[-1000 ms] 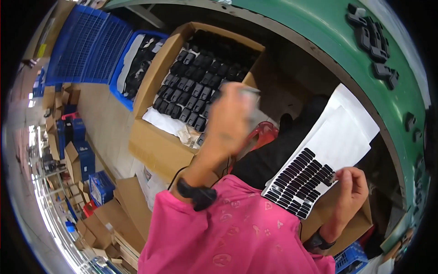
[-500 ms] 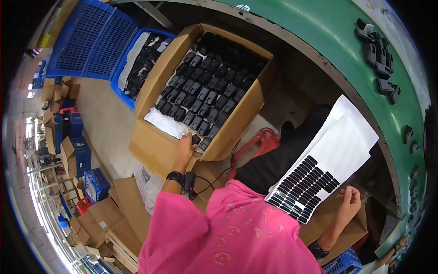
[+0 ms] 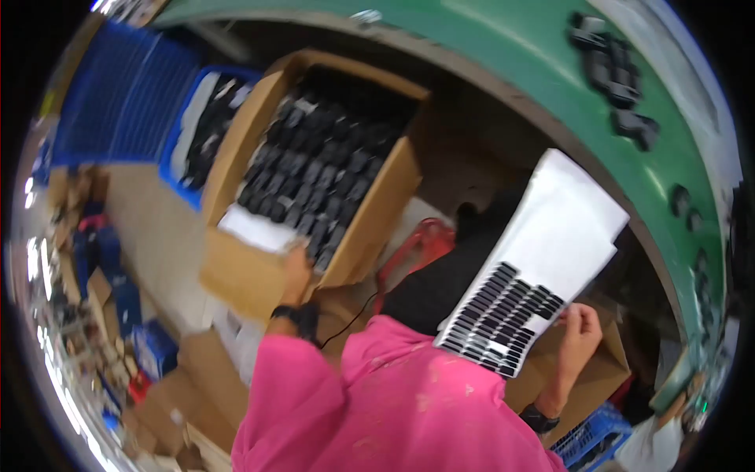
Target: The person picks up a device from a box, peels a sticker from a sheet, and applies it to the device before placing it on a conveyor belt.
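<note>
Rows of black plastic parts (image 3: 314, 169) fill an open cardboard box (image 3: 381, 212). My left hand (image 3: 296, 271) reaches to the near end of the rows, over the box's front edge, beside white paper (image 3: 255, 229). Blur smears its fingers, and whether they hold a part is unclear. Across my lap lies a white sheet of black oblong stickers (image 3: 491, 315), with bare white sheets (image 3: 562, 212) at its upper end. My right hand (image 3: 580, 334) is at the sheet's right edge, fingers curled together; what is between them is too blurred to make out.
A green table (image 3: 519, 47) curves along the top and right, with black parts (image 3: 613, 75) on it. Left of the box stand a blue crate (image 3: 169, 169) of dark pieces and an upright blue crate (image 3: 118, 94). A red stool-like object (image 3: 425, 244) is beside my leg.
My right hand has moved left and up to the sticker sheet's edge. My left hand, which held a black part, stays at the near rows, now blurred. The whole view has shifted.
</note>
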Demonstrator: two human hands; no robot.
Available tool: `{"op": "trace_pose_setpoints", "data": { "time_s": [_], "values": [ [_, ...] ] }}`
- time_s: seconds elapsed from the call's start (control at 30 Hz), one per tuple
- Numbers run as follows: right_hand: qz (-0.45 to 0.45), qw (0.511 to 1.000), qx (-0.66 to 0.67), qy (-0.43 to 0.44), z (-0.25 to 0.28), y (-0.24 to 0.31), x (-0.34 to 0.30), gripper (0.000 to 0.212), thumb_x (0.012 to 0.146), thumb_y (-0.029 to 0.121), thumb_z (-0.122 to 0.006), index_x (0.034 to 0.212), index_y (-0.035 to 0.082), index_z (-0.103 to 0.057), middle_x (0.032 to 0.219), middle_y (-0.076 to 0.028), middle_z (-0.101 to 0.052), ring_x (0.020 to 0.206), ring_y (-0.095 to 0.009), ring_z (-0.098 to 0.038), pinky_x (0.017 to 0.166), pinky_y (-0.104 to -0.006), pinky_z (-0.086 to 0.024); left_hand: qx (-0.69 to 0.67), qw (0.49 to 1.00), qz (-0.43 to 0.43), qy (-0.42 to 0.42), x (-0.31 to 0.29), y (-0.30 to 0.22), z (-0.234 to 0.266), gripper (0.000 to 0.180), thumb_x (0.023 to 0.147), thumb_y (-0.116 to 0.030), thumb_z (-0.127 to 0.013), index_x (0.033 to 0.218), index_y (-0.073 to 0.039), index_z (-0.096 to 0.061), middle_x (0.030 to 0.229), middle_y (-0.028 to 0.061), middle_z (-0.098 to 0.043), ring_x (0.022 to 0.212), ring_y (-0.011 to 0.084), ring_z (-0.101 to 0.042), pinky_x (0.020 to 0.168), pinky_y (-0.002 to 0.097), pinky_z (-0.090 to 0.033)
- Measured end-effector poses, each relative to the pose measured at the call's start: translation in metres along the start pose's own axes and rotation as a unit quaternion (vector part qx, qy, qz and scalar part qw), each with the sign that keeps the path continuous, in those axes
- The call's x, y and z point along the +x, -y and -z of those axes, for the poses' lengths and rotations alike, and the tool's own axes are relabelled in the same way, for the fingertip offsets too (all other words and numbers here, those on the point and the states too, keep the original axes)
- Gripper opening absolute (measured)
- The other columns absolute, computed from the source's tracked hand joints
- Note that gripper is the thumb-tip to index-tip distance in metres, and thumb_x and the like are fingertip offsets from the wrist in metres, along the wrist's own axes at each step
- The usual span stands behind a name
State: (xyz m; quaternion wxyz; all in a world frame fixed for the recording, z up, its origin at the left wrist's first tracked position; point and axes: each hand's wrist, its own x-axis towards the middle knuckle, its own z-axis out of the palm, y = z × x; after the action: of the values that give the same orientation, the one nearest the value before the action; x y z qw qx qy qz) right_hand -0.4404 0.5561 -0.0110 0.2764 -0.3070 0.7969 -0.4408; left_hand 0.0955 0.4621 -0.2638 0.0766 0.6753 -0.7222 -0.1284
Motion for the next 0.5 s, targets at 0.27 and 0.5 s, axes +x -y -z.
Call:
{"op": "trace_pose_setpoints", "data": {
  "time_s": [0.27, 0.5],
  "values": [
    [0.17, 0.978, -0.022, -0.119, -0.009, 0.045, 0.075, 0.011, 0.088, 0.006, -0.062, 0.094, -0.003, -0.062, 0.077, -0.002, -0.061, 0.066, -0.008, -0.055, 0.061, -0.0217, -0.044, -0.032, 0.998, 0.039, -0.035, 0.064, -0.08, 0.089, 0.018, 0.085, -0.013, -0.062, 0.095, 0.002, -0.061, 0.082, 0.0181, -0.06, 0.074, 0.0349, -0.058, 0.068, 0.0417, -0.047],
    [0.151, 0.929, -0.323, -0.097, -0.055, 0.145, 0.225, 0.065, 0.08, 0.047, -0.068, 0.112, -0.007, -0.051, 0.08, -0.022, -0.067, 0.074, -0.039, -0.066, 0.068, -0.0453, -0.052, -0.271, 0.918, -0.271, -0.101, 0.139, -0.36, 0.173, 0.006, 0.085, -0.007, -0.063, 0.087, -0.001, -0.062, 0.075, 0.0094, -0.059, 0.063, 0.0189, -0.056, 0.058, 0.0296, -0.044]
  ]
}}
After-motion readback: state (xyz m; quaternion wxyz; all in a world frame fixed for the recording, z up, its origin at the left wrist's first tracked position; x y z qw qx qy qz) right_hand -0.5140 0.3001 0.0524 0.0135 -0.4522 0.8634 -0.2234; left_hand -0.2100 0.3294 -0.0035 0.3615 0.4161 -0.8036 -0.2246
